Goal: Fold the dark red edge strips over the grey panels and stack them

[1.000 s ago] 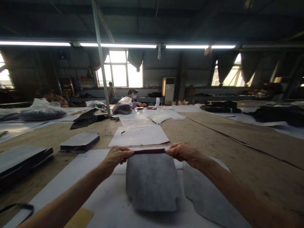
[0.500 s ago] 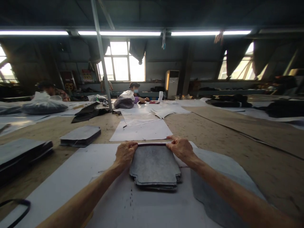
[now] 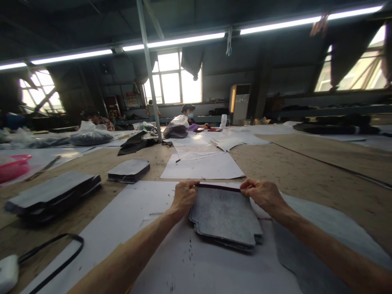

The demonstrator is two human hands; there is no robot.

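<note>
A stack of grey cut fabric pieces (image 3: 225, 216) with notched near corners lies on white paper (image 3: 165, 265) in front of me. Along its far edge runs a narrow dark strip (image 3: 219, 188). My left hand (image 3: 185, 196) pinches the left end of this strip between thumb and fingers. At the right end, my right hand (image 3: 261, 194) is closed on the strip in the same way. The strip is stretched between both hands, touching or just above the stack's far edge; the exact contact is hidden.
Two more grey stacks (image 3: 128, 169) (image 3: 52, 192) lie to the left, near a pink basket (image 3: 14, 167). A black cable (image 3: 58, 267) leads to a white object at lower left. A grey sheet (image 3: 330, 228) lies under my right forearm. A pole (image 3: 150, 69) and people stand beyond.
The view has turned left and tilted, so everything appears further right. Both hands still hold the strip's ends. The pink basket and white object have come into view.
</note>
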